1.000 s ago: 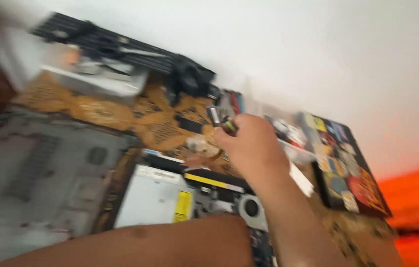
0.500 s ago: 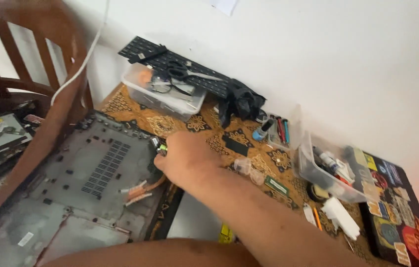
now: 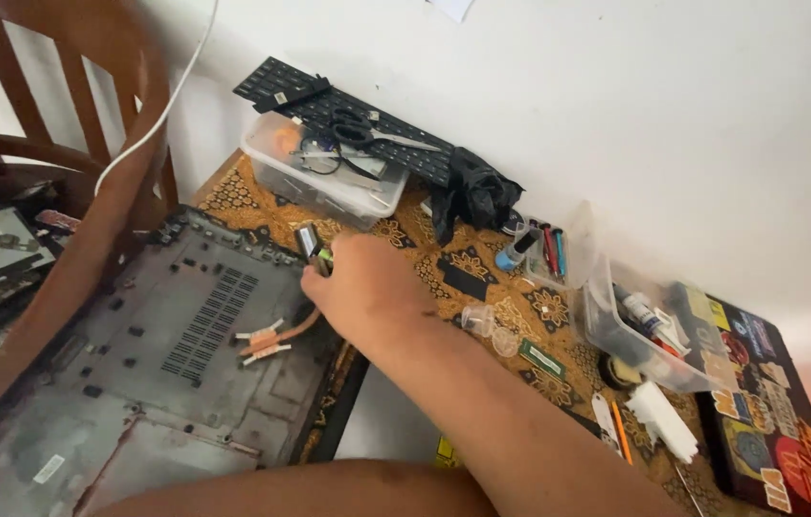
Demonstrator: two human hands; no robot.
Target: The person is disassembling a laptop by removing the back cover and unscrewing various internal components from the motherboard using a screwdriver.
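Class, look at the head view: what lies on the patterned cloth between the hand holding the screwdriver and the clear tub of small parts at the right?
In the head view, between the right hand and the clear tub lie two small clear caps and a green memory stick.

The right hand (image 3: pixel 367 287) reaches forward on an outstretched bare forearm, back up, fingers curled and pinched shut. A bare left forearm lies across the bottom edge.

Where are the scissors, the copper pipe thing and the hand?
scissors (image 3: pixel 360 131): head view, on the black handles.
copper pipe (image 3: pixel 283 333): head view, on the middle of the tube, lying on the grey laptop shell.
right hand (image 3: pixel 367 287): head view, on the back of the hand.
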